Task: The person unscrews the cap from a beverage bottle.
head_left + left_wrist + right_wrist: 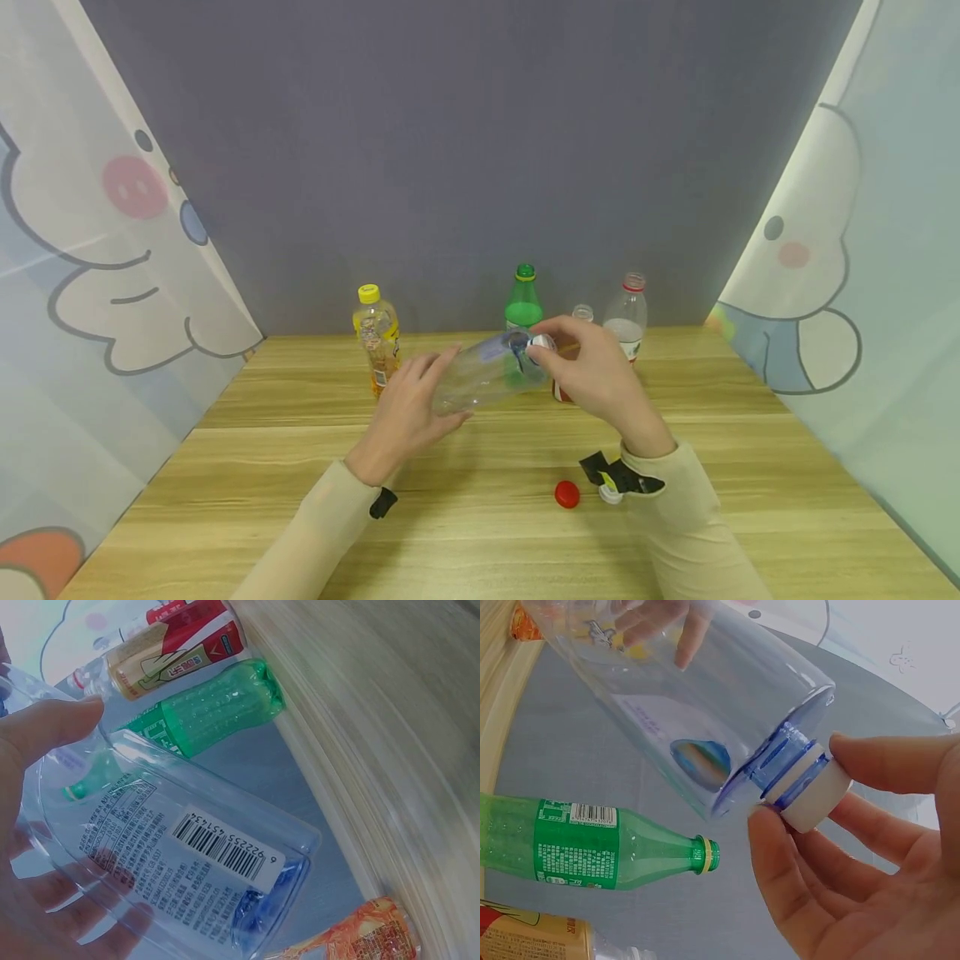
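Note:
A clear, blue-tinted plastic bottle is held tilted above the table, its neck toward the right. My left hand grips the body, thumb on one side and fingers around the other, as the left wrist view shows. At the neck, my right hand pinches the white cap between thumb and fingers. A blue band of the neck shows just below the cap; how tightly it sits I cannot tell. Behind the held bottle stands a green bottle with an uncovered mouth.
A yellow-capped bottle stands back left. At back right are a clear bottle with a red neck ring and a red-labelled bottle, partly hidden by my right hand. A red cap and a white cap lie near my right sleeve.

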A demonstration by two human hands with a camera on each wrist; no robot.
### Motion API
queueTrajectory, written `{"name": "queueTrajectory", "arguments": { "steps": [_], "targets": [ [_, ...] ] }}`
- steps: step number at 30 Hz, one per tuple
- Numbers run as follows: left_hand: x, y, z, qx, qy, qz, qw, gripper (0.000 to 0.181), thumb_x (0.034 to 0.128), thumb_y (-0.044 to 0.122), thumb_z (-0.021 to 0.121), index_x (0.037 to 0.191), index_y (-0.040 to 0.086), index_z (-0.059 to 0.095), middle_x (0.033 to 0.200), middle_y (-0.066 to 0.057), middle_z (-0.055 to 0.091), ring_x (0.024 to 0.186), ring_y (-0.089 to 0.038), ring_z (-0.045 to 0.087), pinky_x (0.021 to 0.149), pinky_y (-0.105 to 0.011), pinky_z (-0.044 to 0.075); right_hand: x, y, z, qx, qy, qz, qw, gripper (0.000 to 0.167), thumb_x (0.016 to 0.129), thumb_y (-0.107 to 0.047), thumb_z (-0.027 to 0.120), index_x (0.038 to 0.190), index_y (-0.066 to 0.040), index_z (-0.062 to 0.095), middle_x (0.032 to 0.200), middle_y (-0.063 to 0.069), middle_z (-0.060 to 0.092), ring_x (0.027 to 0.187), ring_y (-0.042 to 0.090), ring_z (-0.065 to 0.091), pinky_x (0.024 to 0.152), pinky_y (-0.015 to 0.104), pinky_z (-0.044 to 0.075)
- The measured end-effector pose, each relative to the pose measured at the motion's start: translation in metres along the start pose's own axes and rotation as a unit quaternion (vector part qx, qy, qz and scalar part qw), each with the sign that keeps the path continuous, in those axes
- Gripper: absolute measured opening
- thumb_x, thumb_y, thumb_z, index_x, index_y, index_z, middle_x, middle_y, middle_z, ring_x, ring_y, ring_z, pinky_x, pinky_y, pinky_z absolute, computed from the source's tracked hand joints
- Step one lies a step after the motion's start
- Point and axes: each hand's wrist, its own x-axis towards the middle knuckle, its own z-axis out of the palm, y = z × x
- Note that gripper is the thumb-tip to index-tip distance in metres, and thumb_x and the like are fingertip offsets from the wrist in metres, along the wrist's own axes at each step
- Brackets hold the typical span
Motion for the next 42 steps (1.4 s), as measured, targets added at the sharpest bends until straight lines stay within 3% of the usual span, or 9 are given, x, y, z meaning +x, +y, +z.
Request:
{"name": "queueTrajectory", "arguments": {
  "steps": [5,8,12,16,24,33,42],
  "targets": [
    [-0.0013,-0.0007,-0.0004,0.006,0.005,0.005,1.0000,0.104,0.0634,0.035,0.098,0.151,0.015,0.046,0.121,-0.015,0.063,0.107,-0.033,0.060,0.086,-0.049,0.054,0.0006,0.0009,0.0002,-0.006,-0.019,-0.020,0.9996,0.030,0.095,-0.029,0.073,0.119,-0.011,0.072,0.114,0.006,0.070,0.071,0.019,0.067,0.065,0.038,0.055],
    [-0.0012,-0.0007,-0.0004,0.008,-0.003,0.006,0.9999,0.103,0.0662,0.035,0.097,0.152,0.015,0.045,0.122,-0.014,0.063,0.108,-0.032,0.059,0.088,-0.048,0.053,0.0004,0.0023,0.0004,-0.006,-0.020,-0.026,0.9994,0.027,0.097,-0.029,0.071,0.117,-0.012,0.074,0.114,0.005,0.071,0.068,0.016,0.066,0.062,0.036,0.054],
    [-0.0009,-0.0005,-0.0003,0.004,-0.010,0.007,0.9999,0.100,0.0689,0.034,0.095,0.152,0.012,0.045,0.123,-0.013,0.062,0.110,-0.031,0.059,0.089,-0.047,0.053,0.0004,0.0037,0.0011,-0.018,-0.006,-0.028,0.9994,0.022,0.098,-0.025,0.069,0.114,-0.012,0.076,0.113,0.005,0.073,0.085,0.019,0.069,0.076,0.041,0.055],
    [-0.0004,-0.0003,-0.0003,0.002,-0.007,0.005,1.0000,0.099,0.0686,0.034,0.096,0.152,0.013,0.046,0.124,-0.013,0.062,0.110,-0.032,0.059,0.088,-0.048,0.053,0.0000,0.0037,0.0003,-0.006,-0.011,-0.011,0.9999,0.028,0.099,-0.027,0.069,0.121,-0.010,0.072,0.118,0.008,0.071,0.095,0.026,0.070,0.085,0.048,0.056],
    [-0.0012,-0.0014,0.0003,0.007,-0.007,0.003,0.9999,0.097,0.0694,0.035,0.095,0.151,0.015,0.046,0.124,-0.013,0.062,0.109,-0.032,0.059,0.087,-0.048,0.053,-0.0009,0.0026,-0.0027,-0.018,-0.020,0.013,0.9995,0.034,0.098,-0.031,0.068,0.124,-0.010,0.070,0.114,0.007,0.071,0.099,0.024,0.068,0.087,0.049,0.053],
    [-0.0014,-0.0022,0.0010,0.010,-0.001,0.003,0.9999,0.099,0.0658,0.034,0.097,0.149,0.014,0.048,0.124,-0.014,0.062,0.108,-0.033,0.059,0.086,-0.048,0.053,-0.0001,0.0044,-0.0039,-0.026,-0.029,-0.034,0.9986,0.032,0.094,-0.016,0.074,0.124,-0.005,0.070,0.123,0.012,0.069,0.107,0.032,0.068,0.093,0.051,0.054],
    [-0.0009,-0.0022,0.0010,0.013,-0.008,-0.004,0.9999,0.099,0.0663,0.033,0.097,0.150,0.015,0.047,0.125,-0.014,0.062,0.108,-0.032,0.058,0.086,-0.048,0.053,0.0006,0.0048,-0.0049,-0.015,-0.035,-0.073,0.9966,0.026,0.093,-0.010,0.073,0.119,-0.006,0.074,0.120,0.009,0.071,0.105,0.029,0.068,0.090,0.048,0.056]
  ]
}}
